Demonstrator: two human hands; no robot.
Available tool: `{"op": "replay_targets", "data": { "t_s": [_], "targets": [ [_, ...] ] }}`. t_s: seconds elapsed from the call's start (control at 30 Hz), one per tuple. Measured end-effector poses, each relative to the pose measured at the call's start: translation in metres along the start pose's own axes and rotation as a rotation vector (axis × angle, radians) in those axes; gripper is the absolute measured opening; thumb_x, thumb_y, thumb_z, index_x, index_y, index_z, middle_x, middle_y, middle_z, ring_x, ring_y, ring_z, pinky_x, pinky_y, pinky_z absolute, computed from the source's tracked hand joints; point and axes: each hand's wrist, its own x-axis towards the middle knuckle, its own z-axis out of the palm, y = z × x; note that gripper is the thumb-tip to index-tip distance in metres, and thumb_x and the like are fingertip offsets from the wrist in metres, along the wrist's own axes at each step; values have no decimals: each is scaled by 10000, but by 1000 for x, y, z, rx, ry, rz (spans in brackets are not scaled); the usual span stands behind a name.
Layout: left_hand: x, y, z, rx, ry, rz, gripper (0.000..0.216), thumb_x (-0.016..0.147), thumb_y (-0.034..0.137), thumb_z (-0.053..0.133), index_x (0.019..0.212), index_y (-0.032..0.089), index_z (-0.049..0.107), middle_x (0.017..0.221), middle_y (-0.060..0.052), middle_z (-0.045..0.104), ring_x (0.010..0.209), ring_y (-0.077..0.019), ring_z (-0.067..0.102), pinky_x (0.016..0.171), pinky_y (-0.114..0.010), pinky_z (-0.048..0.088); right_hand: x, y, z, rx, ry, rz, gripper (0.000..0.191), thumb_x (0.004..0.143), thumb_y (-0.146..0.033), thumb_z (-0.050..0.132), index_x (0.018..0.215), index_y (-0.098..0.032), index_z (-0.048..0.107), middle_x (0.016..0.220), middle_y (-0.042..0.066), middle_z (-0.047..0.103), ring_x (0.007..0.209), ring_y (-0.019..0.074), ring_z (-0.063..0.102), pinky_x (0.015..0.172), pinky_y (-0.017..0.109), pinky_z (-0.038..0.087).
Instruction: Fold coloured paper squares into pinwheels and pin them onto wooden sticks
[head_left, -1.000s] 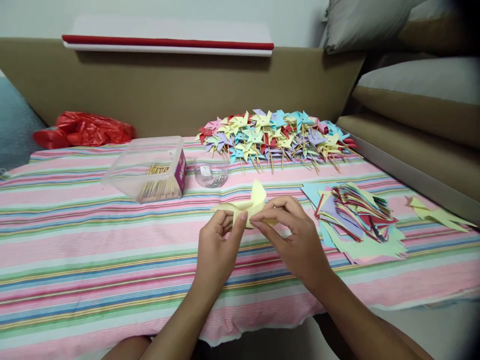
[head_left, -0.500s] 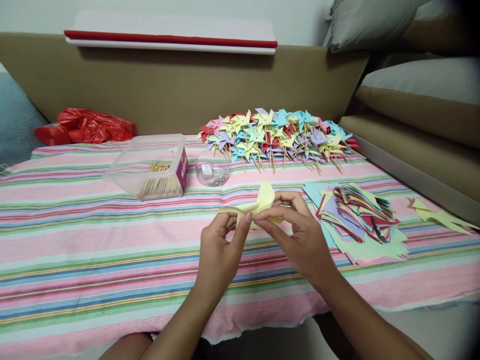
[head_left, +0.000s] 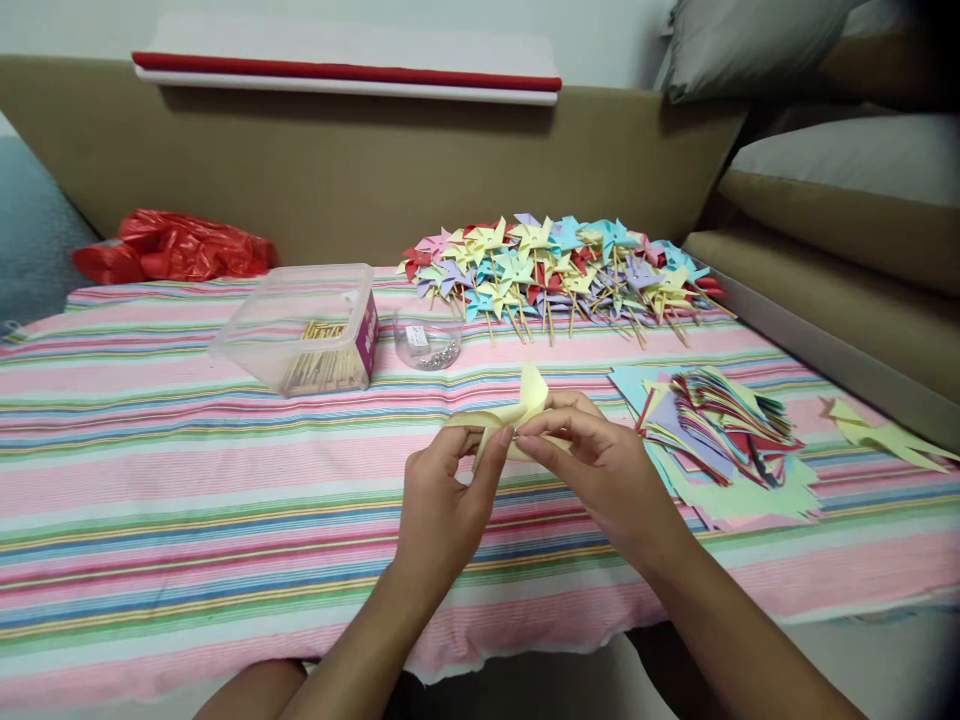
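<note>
A pale yellow paper pinwheel (head_left: 533, 392), with its blades folded inward, is held up over the cloth between my hands. My left hand (head_left: 454, 490) pinches it from the left, thumb pressed near its centre. On the other side my right hand (head_left: 600, 470) is closed, with thumb and forefinger on a small shiny metal pin (head_left: 516, 434) at the pinwheel's centre. The pin is too small to show its exact shape. Fingers hide part of the paper's underside.
Behind my hands stand a clear tub (head_left: 427, 345) of small metal pieces and a plastic box (head_left: 292, 310) of wooden sticks. Finished pinwheels (head_left: 555, 265) pile up at the back. Coloured paper sheets (head_left: 720, 430) and a loose yellow piece (head_left: 874, 432) lie right, a red bag (head_left: 180, 245) left.
Both hands stay at the pinwheel. My right fingertips have drawn slightly back from its centre, and the shiny pin now shows between the fingers. The view has shifted a little.
</note>
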Motion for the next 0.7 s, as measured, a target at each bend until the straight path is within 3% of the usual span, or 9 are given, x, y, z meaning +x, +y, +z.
{"op": "replay_targets", "data": {
  "t_s": [0.3,0.47,0.53,0.7],
  "targets": [
    [1,0,1,68,-11,83,82,938,202,635,859,195,656,767,32,707,740,-99,659,681,-188,470,-2,-1,2,179,14,109,92,836,-339,772,872,-258,746,948,13,711,960,192,649,876,334,497],
    [-1,-1,1,71,6,34,137,934,235,642,808,185,621,679,41,663,633,-89,613,599,-192,447,-4,0,5,188,38,106,109,839,-339,770,882,-250,725,921,9,712,924,185,659,841,315,511],
    [-1,-1,1,53,2,9,165,936,249,642,787,186,609,656,44,636,617,-87,598,585,-193,444,-4,0,7,212,66,111,145,826,-334,781,885,-247,681,918,7,701,933,189,660,835,316,515],
    [0,1,1,-44,-35,-6,113,958,211,604,861,189,656,854,3,695,830,-105,670,753,-191,506,-2,0,12,404,77,181,370,795,-310,813,957,-287,482,912,-23,726,938,205,690,842,358,530]
  ]
}}
